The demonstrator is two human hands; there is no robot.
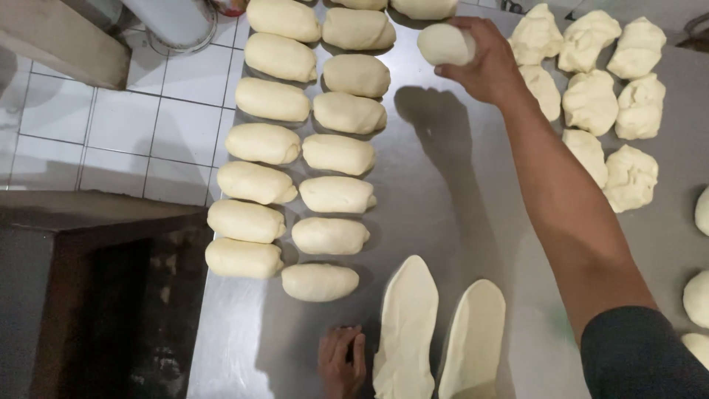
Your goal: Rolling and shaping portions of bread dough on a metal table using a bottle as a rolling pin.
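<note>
My right hand (484,70) reaches far across the steel table (450,192) and grips a rolled dough piece (445,44), held just past the two columns of rolled dough logs (306,140). My left hand (341,360) rests flat on the table near the front edge, fingers together, empty. It lies right beside a flattened dough strip (408,329). A second flattened dough strip (474,340) lies to the right of the first.
Several rough dough lumps (598,96) sit at the back right, and more rounded pieces (698,295) along the right edge. Left of the table are white floor tiles (111,125), a dark wooden box (96,295) and a metal cylinder base (173,22).
</note>
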